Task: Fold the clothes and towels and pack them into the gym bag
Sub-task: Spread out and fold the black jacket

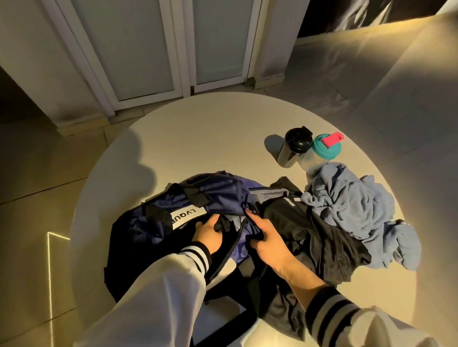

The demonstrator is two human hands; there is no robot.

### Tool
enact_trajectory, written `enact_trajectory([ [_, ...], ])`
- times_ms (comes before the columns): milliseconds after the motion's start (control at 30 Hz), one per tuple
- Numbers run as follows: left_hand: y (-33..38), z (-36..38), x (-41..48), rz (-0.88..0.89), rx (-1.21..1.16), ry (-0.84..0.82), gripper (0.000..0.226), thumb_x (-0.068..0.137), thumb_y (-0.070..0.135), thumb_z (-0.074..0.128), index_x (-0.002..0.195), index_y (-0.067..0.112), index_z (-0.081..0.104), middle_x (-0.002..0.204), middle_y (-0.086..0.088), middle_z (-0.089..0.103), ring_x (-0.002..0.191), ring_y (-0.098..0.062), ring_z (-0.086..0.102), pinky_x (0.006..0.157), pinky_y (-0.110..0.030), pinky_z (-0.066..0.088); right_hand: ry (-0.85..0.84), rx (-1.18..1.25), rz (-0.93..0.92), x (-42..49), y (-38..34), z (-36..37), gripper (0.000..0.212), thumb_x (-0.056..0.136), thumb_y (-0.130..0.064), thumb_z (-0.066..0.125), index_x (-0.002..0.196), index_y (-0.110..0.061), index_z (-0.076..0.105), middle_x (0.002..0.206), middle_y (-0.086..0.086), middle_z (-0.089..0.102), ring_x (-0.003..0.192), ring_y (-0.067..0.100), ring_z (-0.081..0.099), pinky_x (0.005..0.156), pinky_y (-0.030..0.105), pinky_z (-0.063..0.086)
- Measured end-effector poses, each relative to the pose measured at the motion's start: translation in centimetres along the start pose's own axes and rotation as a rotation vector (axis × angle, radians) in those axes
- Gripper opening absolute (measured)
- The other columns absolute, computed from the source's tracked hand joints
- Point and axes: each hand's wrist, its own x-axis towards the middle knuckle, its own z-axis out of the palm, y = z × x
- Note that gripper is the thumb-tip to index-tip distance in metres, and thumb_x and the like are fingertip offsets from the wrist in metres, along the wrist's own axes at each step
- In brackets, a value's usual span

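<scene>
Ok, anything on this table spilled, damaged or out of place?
Nothing spilled or damaged. The blue cloth and black garment lie crumpled beside the gym bag, not yet folded; the black-lidded bottle and teal-lidded bottle stand upright.

Navy bag (153, 222) laid on round table (198, 136), its opening gripped by left hand (207, 232) and right hand (266, 238), black garment (298, 227) touching it at right, blue towel (351, 203) crumpled on the garment, black bottle (293, 149) and teal-capped bottle (326, 148) stood just behind.

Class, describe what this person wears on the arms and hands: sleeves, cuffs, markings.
The left sleeve and right sleeve are loose and off-white, each ending in a ribbed cuff with black and white stripes. The left hand and right hand are bare: no gloves or rings visible.
</scene>
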Motion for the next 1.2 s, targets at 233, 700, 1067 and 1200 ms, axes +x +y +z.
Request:
enact_trajectory([
  [233, -4.3, 1.3, -2.2, 0.150, -0.020, 0.062, 0.044, 0.096, 0.028, 0.063, 0.138, 0.035, 0.055, 0.149, -0.012, 0.026, 0.139, -0.034, 0.031, 0.116, -0.038, 0.030, -0.002, -0.399, 0.213, -0.2, 1.9, 1.1, 0.070, 0.090, 0.006, 0.044, 0.149, -0.033, 0.040, 0.150, 0.010, 0.025, 0.134, 0.037, 0.027, 0.114, 0.031, 0.025],
  [700, -1.5, 4.0, -3.1, 0.096, 0.404, 0.049, 0.072, 0.095, 0.019, 0.055, 0.153, 0.047, 0.022, 0.163, -0.012, -0.009, 0.147, -0.042, 0.011, 0.119, -0.042, 0.023, -0.102, -0.044, 0.123, 0.1, 2.5, -1.1, 0.105, 0.078, 0.023, 0.044, 0.153, -0.048, 0.023, 0.142, -0.012, 0.045, 0.122, 0.032, 0.059, 0.088, 0.031, 0.052],
  [1067, -1.0, 1.4, -2.8, 0.354, 0.686, 0.184, 0.045, 0.093, 0.029, 0.049, 0.138, 0.035, 0.046, 0.133, -0.007, 0.040, 0.128, -0.030, 0.029, 0.104, -0.039, 0.036, -0.111, -0.328, 0.108, -0.2, 3.3, -1.5, 0.102, 0.081, 0.019, 0.047, 0.157, -0.041, 0.016, 0.151, 0.006, 0.035, 0.147, 0.026, 0.027, 0.121, 0.031, 0.022],
  [1200, 1.0, 2.0, -0.7, 0.269, 0.806, -0.016, 0.043, 0.091, 0.037, 0.052, 0.133, 0.029, 0.044, 0.137, -0.012, 0.034, 0.131, -0.035, 0.032, 0.106, -0.044, 0.035, -0.128, -0.329, 0.113, 0.0, 4.0, -1.3, 0.099, 0.082, 0.018, 0.047, 0.155, -0.042, 0.021, 0.143, 0.006, 0.040, 0.144, 0.028, 0.033, 0.121, 0.032, 0.024],
])
